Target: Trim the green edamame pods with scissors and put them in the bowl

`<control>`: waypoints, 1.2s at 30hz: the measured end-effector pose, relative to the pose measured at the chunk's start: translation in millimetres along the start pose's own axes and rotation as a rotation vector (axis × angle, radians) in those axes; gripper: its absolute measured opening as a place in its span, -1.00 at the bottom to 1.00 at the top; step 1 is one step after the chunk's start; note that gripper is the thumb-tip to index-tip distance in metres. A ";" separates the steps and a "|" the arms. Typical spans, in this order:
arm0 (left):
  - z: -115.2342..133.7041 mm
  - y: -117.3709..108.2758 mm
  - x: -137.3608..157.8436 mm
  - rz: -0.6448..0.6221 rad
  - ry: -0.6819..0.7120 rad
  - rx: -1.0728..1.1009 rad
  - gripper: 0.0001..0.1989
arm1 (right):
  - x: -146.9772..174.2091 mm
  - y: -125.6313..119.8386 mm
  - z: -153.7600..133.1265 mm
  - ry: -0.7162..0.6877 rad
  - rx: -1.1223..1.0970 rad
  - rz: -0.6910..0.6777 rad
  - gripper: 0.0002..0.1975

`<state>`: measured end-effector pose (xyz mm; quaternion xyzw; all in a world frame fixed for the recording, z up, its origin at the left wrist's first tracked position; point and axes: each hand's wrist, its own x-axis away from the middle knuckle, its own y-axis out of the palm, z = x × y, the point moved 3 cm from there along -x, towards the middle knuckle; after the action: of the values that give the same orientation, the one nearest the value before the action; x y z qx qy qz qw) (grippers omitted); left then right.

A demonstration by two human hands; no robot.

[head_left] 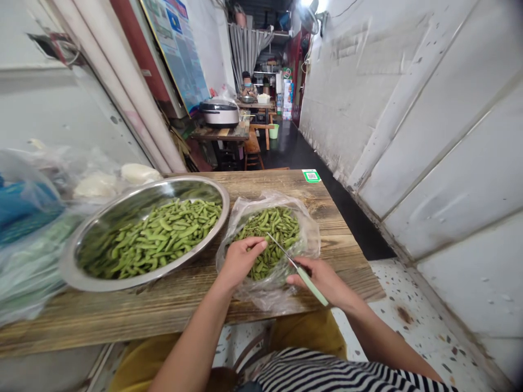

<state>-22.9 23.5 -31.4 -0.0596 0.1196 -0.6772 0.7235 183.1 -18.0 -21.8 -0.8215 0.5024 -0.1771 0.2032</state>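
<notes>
Taking the clear plastic bag (pixel 308 226) on the wooden desk (pixel 347 258) as the clock's centre, the person's left hand (pixel 241 261) comes in at about eight o'clock, its thumb and forefinger drawn close together over the green pods (pixel 281 223) in the bag; one cannot tell whether anything is pinched between them. The right hand (pixel 322 279), near four o'clock, grips a cutting tool (pixel 312 286) with a pale green handle, its slim metal blade over the pods and its tip aimed between ten and eleven, just beside the left fingertips. At nine o'clock stands a wide metal basin (pixel 118 285) with more pods (pixel 167 234) inside, and beyond it on that side lie filled plastic bags (pixel 30 267). A green-and-white sticker (pixel 311 176) sits at one o'clock, near the desk's far edge.
</notes>
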 end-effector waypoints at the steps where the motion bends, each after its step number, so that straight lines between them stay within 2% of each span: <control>1: 2.3 -0.5 2.2 -0.009 0.003 0.002 -0.70 | 1.0 -0.1 -1.8 0.001 0.004 0.002 -0.63; 11: 11.2 -7.3 11.5 -0.095 -0.014 -0.105 -0.76 | 3.9 1.9 -1.0 -0.002 0.118 0.027 -0.68; 14: 6.6 -4.3 12.7 -0.093 -0.104 0.017 -0.76 | 1.5 5.5 3.5 0.019 0.101 0.041 -0.67; 17: 1.6 0.3 14.5 -0.098 -0.240 0.299 -0.71 | 0.2 8.5 5.7 0.035 0.005 0.036 -0.67; 20: 2.7 2.2 15.9 -0.071 -0.306 0.560 -0.66 | 1.9 13.3 7.1 0.121 -0.208 -0.098 -0.62; 22: 5.9 1.8 16.4 -0.018 -0.306 0.651 -0.65 | 4.3 15.3 4.9 0.128 -0.297 -0.177 -0.58; 27: 11.0 6.3 20.1 0.121 -0.270 0.736 -0.63 | 8.1 16.7 -2.7 0.070 -0.327 -0.204 -0.59; 36: 9.1 15.0 26.8 0.161 -0.278 0.709 -0.60 | 5.4 22.4 -6.2 0.118 -0.406 -0.160 -0.68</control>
<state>-4.7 -2.6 -28.8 0.1125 -0.2168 -0.6032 0.7593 165.5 -33.1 -27.5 -0.8710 0.4720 -0.1356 -0.0110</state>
